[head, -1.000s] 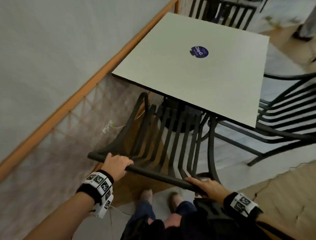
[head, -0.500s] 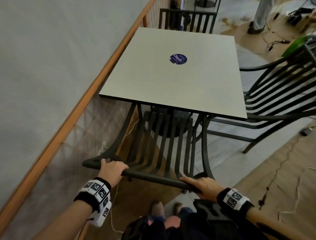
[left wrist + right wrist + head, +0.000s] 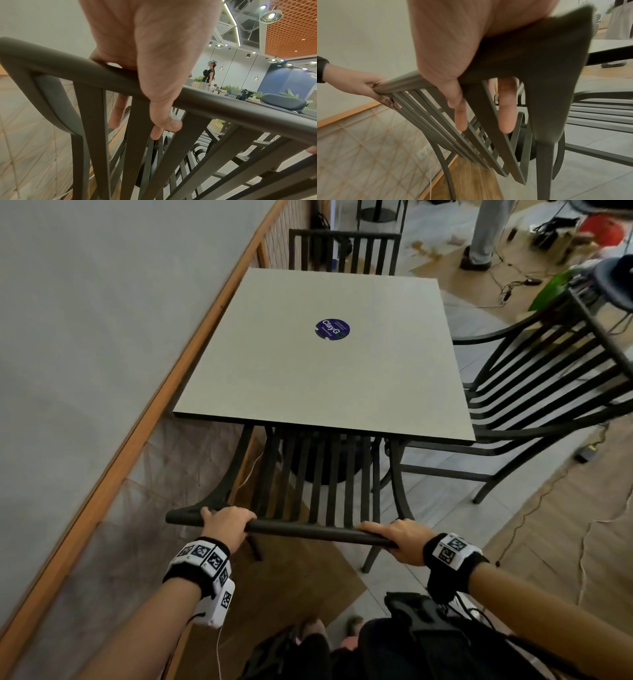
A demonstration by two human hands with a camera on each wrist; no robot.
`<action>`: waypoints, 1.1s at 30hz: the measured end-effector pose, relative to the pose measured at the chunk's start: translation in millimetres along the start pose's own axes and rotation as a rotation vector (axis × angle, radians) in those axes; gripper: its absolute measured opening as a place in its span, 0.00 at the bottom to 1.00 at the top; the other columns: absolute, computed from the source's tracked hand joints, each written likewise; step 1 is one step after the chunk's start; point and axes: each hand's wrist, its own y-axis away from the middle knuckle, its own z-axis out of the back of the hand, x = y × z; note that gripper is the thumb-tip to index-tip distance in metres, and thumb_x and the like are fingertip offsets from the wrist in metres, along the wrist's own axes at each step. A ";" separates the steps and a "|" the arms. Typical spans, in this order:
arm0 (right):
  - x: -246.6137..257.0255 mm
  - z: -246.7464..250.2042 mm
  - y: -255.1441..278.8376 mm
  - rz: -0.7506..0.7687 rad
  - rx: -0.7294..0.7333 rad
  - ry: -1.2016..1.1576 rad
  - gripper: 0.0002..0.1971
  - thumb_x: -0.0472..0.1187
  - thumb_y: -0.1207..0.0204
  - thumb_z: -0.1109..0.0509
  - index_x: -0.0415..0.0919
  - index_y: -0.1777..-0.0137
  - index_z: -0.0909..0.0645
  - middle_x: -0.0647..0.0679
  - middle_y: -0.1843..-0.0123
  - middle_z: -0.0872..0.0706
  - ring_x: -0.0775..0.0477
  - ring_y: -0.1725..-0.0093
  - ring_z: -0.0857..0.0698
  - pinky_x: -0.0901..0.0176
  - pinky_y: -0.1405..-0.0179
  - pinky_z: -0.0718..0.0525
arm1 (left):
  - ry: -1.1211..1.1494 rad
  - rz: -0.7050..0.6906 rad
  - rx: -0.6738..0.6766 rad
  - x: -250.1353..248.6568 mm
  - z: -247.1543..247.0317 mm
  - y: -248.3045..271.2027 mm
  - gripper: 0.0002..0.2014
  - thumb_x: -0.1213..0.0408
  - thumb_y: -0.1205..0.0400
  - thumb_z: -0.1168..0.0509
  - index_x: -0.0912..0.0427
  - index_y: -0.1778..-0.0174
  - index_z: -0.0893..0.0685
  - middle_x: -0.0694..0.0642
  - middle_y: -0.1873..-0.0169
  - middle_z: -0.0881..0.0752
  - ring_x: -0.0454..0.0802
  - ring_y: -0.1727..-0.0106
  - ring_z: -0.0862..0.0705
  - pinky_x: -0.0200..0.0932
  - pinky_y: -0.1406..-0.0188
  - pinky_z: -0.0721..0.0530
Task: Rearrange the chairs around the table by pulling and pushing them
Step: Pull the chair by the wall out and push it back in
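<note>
A dark slatted metal chair stands at the near edge of a pale square table, its seat tucked under the top. My left hand grips the left part of the chair's top rail, fingers curled over it. My right hand grips the rail's right end, fingers hanging down behind the slats. A second dark chair stands at the table's right side. A third chair faces me at the far side.
A grey wall with an orange wooden rail runs close along the table's left. A person's legs stand at the far right among cables on the floor. A round blue sticker marks the tabletop. My feet show below the chair.
The chair has slid forward under the table and squared up with its near edge. Both hands kept their grip on the top rail. The view has lifted, showing the far chair.
</note>
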 end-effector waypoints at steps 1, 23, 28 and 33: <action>-2.7 1.8 -1.1 0.001 -0.002 -0.001 0.30 0.39 0.20 0.39 0.64 0.22 0.43 0.62 0.68 0.29 0.52 0.62 0.21 0.57 0.59 0.21 | 0.016 -0.008 -0.005 -2.2 1.1 -2.2 0.10 0.63 0.21 0.37 0.42 0.52 0.17 0.46 0.55 0.14 0.52 0.43 0.17 0.71 0.27 0.38; -276.6 -2.0 -179.5 -0.550 0.050 -0.672 0.51 0.63 0.49 0.16 0.46 0.26 0.31 0.37 0.32 0.18 0.29 0.47 0.12 0.34 0.52 0.11 | 0.954 0.840 -0.632 -164.2 -26.5 -7.2 0.45 0.66 0.19 0.35 0.55 0.17 0.63 0.64 0.16 0.63 0.62 0.17 0.45 0.48 0.25 0.36; -225.6 -4.3 -182.1 -0.596 0.104 -0.759 0.30 0.41 0.32 0.20 0.34 0.33 0.26 0.36 0.36 0.18 0.32 0.38 0.18 0.36 0.43 0.14 | 1.169 1.082 -0.603 -202.2 -31.3 -28.7 0.51 0.72 0.20 0.35 0.54 0.21 0.74 0.63 0.16 0.60 0.65 0.23 0.32 0.49 0.31 0.26; -233.5 -42.9 -190.2 -0.647 0.054 -0.754 0.36 0.48 0.28 0.26 0.36 0.24 0.37 0.34 0.29 0.21 0.31 0.33 0.20 0.40 0.33 0.21 | 1.130 1.196 -0.674 -201.4 -41.8 -42.4 0.51 0.78 0.22 0.37 0.49 0.21 0.72 0.61 0.15 0.54 0.61 0.33 0.19 0.44 0.40 0.18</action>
